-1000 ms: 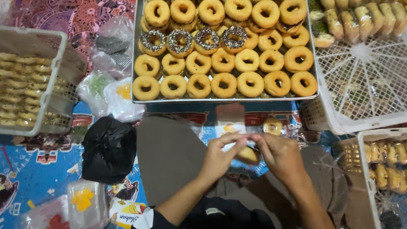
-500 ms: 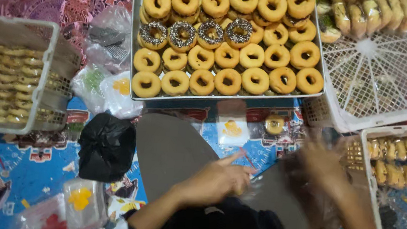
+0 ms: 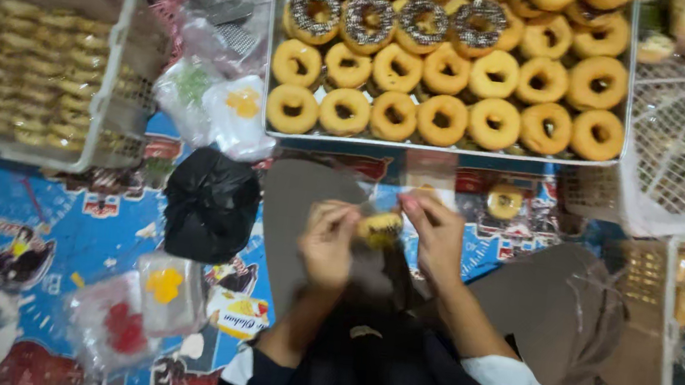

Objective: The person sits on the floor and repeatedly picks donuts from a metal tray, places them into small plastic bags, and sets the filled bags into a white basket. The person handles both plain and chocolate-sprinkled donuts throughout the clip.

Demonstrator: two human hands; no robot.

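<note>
The left hand (image 3: 329,246) and right hand (image 3: 437,237) are meeting above the lap; the fingers of both are pinching a small yellow doughnut (image 3: 379,228) between them; a metal tray (image 3: 447,150) of doughnuts is lying just ahead; a black bag (image 3: 209,202) is sitting nearby.

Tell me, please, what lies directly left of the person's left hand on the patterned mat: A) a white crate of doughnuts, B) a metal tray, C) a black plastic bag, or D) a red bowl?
C: a crumpled black plastic bag sits on the mat just left of the left hand, which meets the right hand around a small doughnut.
</note>
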